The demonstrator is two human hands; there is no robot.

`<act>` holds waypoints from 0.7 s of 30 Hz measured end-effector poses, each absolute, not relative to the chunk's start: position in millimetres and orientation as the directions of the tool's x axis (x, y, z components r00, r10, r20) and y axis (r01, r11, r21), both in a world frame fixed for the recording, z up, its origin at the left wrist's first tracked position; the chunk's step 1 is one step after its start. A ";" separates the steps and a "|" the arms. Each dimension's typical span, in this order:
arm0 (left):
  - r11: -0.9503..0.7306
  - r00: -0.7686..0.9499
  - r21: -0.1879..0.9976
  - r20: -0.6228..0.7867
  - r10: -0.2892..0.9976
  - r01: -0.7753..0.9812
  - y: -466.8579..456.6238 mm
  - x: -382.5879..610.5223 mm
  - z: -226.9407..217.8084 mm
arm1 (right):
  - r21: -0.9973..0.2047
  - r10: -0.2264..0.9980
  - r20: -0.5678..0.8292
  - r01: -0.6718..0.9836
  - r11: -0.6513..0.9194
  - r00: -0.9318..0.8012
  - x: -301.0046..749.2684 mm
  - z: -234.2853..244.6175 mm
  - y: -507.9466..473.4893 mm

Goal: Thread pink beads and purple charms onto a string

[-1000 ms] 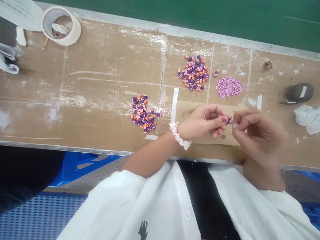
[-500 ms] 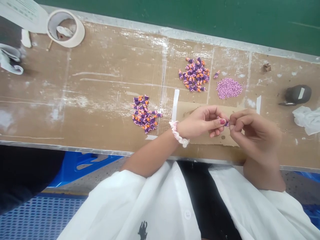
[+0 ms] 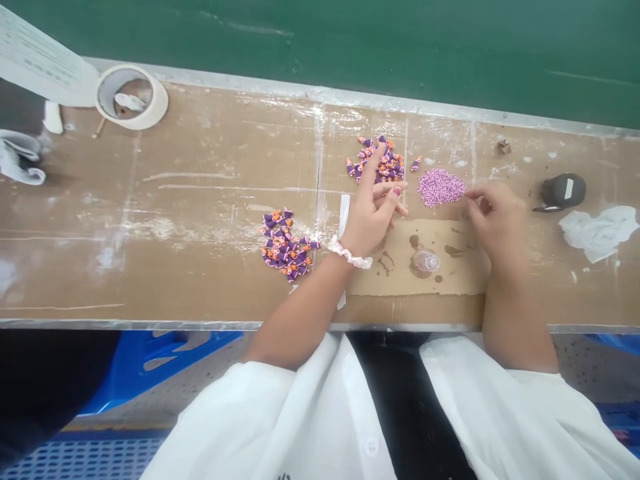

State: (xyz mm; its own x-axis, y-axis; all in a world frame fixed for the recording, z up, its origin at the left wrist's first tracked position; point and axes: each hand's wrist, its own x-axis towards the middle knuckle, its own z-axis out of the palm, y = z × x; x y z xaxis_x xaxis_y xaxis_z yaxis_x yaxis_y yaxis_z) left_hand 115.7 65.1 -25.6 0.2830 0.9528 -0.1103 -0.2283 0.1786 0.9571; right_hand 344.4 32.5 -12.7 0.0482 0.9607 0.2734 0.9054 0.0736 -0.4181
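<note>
My left hand (image 3: pixel 374 217) reaches over the far pile of small purple-and-orange figurines (image 3: pixel 395 167), index finger stretched out onto it and the other fingers apart. No figurine shows clearly in its grasp. At the right edge of the heap of tiny pink beads (image 3: pixel 440 188) is my right hand (image 3: pixel 495 217), thumb and index finger drawn together. Whatever may be between those fingertips is too small to make out. One loose figurine (image 3: pixel 416 164) lies between pile and beads. Below them, a clear glossy blob (image 3: pixel 426 261) sits on a taped cardboard piece (image 3: pixel 460 283).
A second figurine pile (image 3: pixel 287 247) lies left of the cardboard piece. Masking tape roll (image 3: pixel 160 107) and a paper sheet (image 3: pixel 50 60) are at the far left. On the right are a black rounded object (image 3: pixel 555 191) and crumpled white tissue (image 3: pixel 600 233).
My hands, together on a small purple piece before, have parted. The left moved up-left to the far pile; the right moved up to the beads. The clear blob is now uncovered.
</note>
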 end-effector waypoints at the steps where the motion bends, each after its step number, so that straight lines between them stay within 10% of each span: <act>1: 0.176 0.282 0.960 -0.111 0.953 -0.216 64.5 114.9 -24.4 | -0.410 0.968 0.249 0.910 0.067 0.041 345.6 -14.9 32.5; 21: 0.161 0.313 0.975 -0.108 0.944 -0.152 48.0 113.8 -16.8 | -0.454 0.956 0.288 0.886 0.090 0.051 357.8 -39.1 39.1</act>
